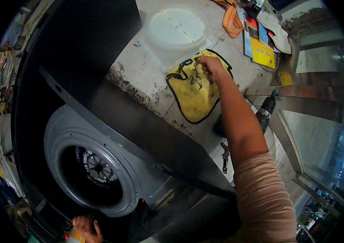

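Observation:
My right hand [212, 68] reaches out over a yellow cloth with black edging [200, 101], its fingers bent together at the cloth's upper part. Small dark pieces [196, 77], perhaps screws, lie scattered on the cloth by my fingertips. Whatever those fingers pinch is too small to make out. Low on the left, my left hand [87, 229] is curled closed beside the black housing [139, 141], next to an orange-and-white thing cut off by the frame's edge. Inside the housing sits a grey round blower casing [127, 178], with a fan wheel [98, 166] in its dark opening.
Beyond the cloth stands a whitish round plastic piece on a square base [176, 28]. An orange strap [232, 24] and a yellow booklet [262, 52] lie at the upper right. A power drill [266, 110] and a metal hand tool [225, 157] flank my right arm, near a metal frame [309, 97].

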A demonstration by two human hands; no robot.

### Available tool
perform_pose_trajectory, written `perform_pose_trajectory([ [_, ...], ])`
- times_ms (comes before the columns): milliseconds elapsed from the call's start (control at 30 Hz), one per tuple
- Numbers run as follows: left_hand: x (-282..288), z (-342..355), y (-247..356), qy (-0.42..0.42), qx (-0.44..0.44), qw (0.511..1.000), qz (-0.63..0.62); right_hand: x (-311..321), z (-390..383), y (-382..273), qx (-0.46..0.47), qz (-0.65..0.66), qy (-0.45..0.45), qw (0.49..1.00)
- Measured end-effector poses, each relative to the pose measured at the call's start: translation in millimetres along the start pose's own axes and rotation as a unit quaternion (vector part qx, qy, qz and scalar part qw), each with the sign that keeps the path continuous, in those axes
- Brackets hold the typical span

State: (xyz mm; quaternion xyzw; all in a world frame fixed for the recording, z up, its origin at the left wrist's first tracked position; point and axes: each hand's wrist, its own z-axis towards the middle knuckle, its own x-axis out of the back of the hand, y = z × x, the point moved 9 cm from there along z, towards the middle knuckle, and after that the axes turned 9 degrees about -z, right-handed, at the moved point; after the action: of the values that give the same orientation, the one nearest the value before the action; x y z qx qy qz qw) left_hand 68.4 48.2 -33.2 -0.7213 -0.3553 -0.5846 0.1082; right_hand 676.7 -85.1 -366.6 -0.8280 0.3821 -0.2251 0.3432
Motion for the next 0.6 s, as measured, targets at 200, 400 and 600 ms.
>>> perform_pose_trajectory([
  [200,3,7,10,-0.003,-0.016,1.0,-0.008,-30,-23,-9,-0.041,0.301,-0.268,0.914],
  [400,1,2,4,-0.009,0.011,1.0,-0.009,-28,-37,-20,-0.052,0.292,-0.157,0.942],
  [600,1,-6,-3,0.016,-0.003,1.0,0.011,36,7,-6,0.06,-0.16,0.162,0.972],
])
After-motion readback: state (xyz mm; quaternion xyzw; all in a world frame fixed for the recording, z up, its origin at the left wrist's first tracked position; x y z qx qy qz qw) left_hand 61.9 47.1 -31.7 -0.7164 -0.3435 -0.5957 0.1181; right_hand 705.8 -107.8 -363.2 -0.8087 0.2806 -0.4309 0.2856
